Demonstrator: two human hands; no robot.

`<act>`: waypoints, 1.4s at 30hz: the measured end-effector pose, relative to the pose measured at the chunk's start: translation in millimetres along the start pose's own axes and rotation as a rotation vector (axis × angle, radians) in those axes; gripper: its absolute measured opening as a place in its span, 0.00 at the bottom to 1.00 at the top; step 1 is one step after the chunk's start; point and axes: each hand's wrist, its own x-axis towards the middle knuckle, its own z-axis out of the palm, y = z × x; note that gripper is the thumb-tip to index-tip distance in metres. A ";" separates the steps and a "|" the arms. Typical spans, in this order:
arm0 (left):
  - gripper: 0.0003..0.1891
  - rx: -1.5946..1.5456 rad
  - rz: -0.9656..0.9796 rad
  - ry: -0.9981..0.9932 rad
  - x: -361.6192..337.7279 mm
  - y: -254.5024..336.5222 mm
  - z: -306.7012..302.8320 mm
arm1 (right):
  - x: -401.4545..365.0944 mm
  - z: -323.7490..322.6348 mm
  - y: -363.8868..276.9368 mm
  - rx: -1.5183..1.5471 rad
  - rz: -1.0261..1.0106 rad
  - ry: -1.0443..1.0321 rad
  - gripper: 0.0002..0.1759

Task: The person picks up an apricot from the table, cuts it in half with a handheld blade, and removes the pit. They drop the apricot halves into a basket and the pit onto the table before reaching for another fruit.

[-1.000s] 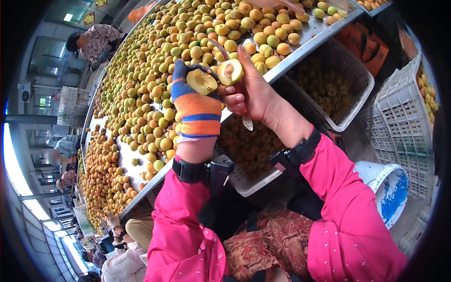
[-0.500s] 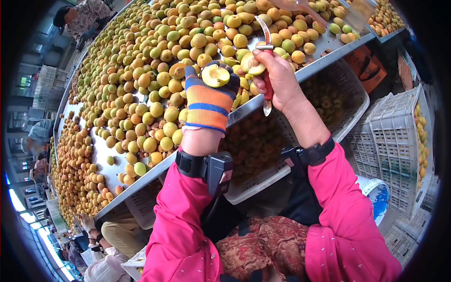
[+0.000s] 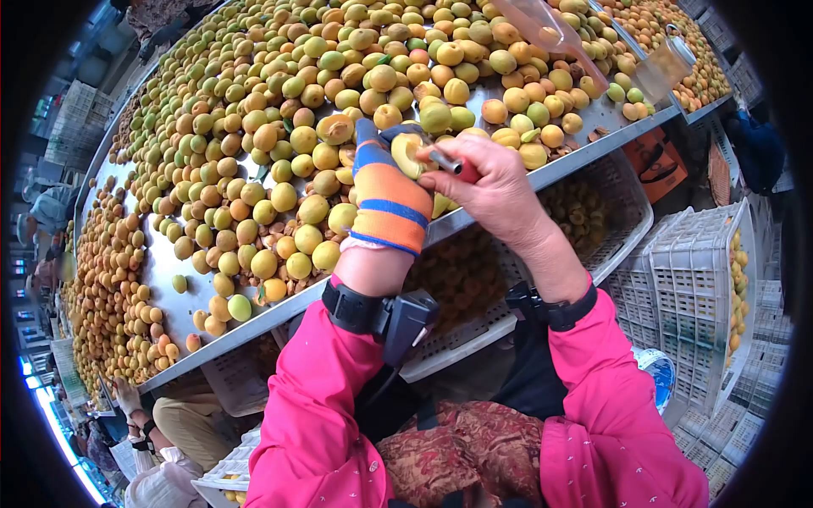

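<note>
My left hand (image 3: 389,190), in an orange and blue striped glove, is closed around a cut apricot (image 3: 407,156) with its pale flesh facing right. My right hand (image 3: 501,188) grips a red-handled pitting knife (image 3: 461,168). The metal end of the tool points at the cut face, touching or very near it; its curved blade is out of sight. Whole green-yellow and orange apricots (image 3: 313,209) lie heaped on the metal table just beyond both hands.
The metal table's raised edge (image 3: 279,303) runs diagonally before me. Below it sits a white crate (image 3: 474,339) with fruit. Stacked crates (image 3: 690,284) and a blue-white bucket (image 3: 656,377) stand at right. A clear jar (image 3: 665,68) rests on the table. Another person's hand (image 3: 127,396) is at lower left.
The knife has turned from upright, its metal end now at the apricot in my left hand. The fruit half formerly in my right fingers is no longer visible there. The view has shifted slightly.
</note>
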 end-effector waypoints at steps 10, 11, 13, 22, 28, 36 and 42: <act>0.25 -0.042 -0.068 0.051 -14.4 3.4 12.4 | -7.6 -12.6 4.9 0.668 0.480 0.122 0.12; 0.25 -0.043 -0.069 0.056 -14.9 4.8 10.1 | -4.0 -20.6 14.8 0.760 0.514 0.261 0.14; 0.25 -0.008 -0.096 -0.171 -17.6 6.4 8.8 | 5.1 -39.2 28.8 0.261 0.451 0.287 0.18; 0.22 -0.128 -0.137 0.080 -25.0 -7.6 11.7 | -16.4 -19.4 -4.9 0.484 0.477 -0.081 0.18; 0.33 0.230 0.135 -0.108 -29.2 -13.3 17.8 | -30.3 -11.9 -18.0 0.567 0.449 0.154 0.13; 0.25 -0.278 0.021 0.098 0.9 58.5 -8.5 | -72.7 -191.4 17.2 -0.502 0.518 0.451 0.20; 0.24 -0.368 0.197 0.255 4.0 102.0 -25.7 | -50.1 -170.6 -6.8 -0.486 0.504 0.325 0.13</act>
